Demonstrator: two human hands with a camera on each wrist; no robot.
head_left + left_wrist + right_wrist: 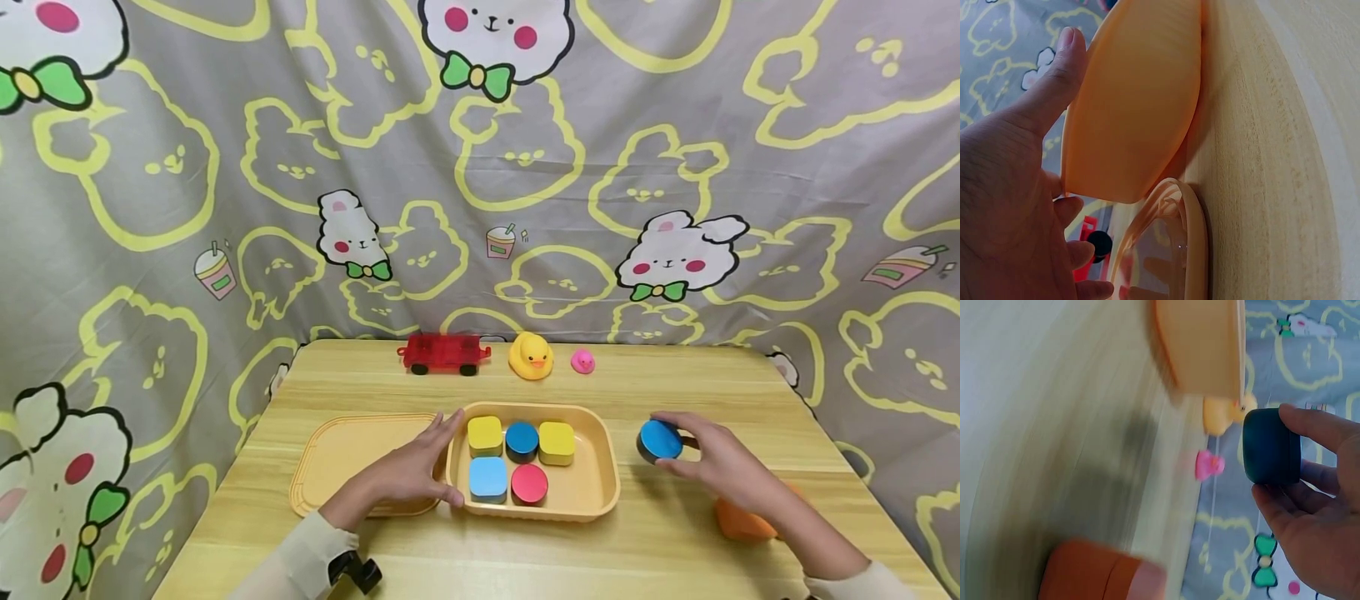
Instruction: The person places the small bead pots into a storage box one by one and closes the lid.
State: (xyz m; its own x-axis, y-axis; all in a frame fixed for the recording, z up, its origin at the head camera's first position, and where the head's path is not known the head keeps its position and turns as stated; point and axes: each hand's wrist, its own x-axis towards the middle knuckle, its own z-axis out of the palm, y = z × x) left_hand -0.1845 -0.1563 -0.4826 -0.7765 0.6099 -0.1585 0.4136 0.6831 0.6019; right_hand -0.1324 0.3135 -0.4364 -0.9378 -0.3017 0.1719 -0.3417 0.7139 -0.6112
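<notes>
While the right hand (723,462) pinches the blue round block (660,440), it sits just right of the tray (600,500).
Left hand (420,467), fingers straight, presses the tray's left wall; tray lies leftward of the block on the worktop (660,542).

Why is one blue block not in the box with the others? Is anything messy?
Nothing is spilled or broken. The right hand holds a round blue block beside the tray, where five blocks sit in neat rows. The left hand rests on the tray's edge. An orange block lies behind the right hand.
</notes>
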